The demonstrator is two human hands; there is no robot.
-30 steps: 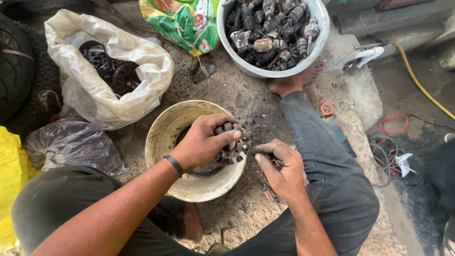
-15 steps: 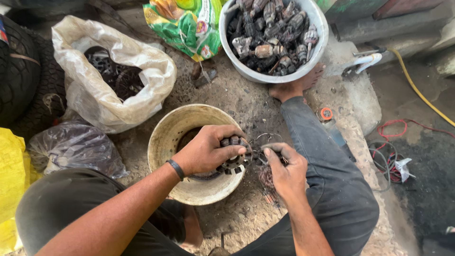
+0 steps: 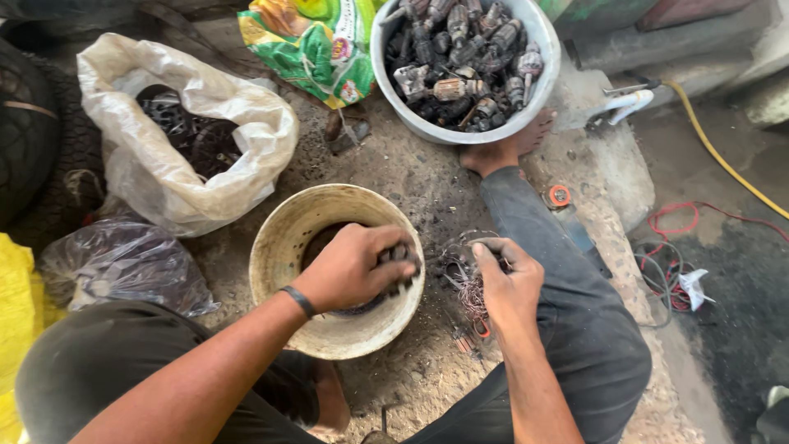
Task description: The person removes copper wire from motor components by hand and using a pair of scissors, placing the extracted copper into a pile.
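left hand [image 3: 353, 271] fingers clamp dark motor core [image 3: 398, 267] over cream bucket [image 3: 283, 238] | right hand [image 3: 509, 284] fingers pinch copper wire [image 3: 470, 289] | stripping looks midway (grey tub [image 3: 549, 49] holds many cores)

cream bucket [image 3: 283, 238] | grey tub [image 3: 544, 49] | possibly copper-coloured wire [image 3: 470, 289] | green bag [image 3: 312, 49]

**Gritty workshop floor, daylight on concrete**

We're low on a rough concrete floor [image 3: 427, 177], blackened with soot and grit. At right a raised concrete curb [image 3: 612, 177] catches soft daylight, and beyond it the ground drops into dark, oily shadow. A yellow hose [image 3: 715, 156] snakes along there, with red wire [image 3: 682, 222] looping just beside it.
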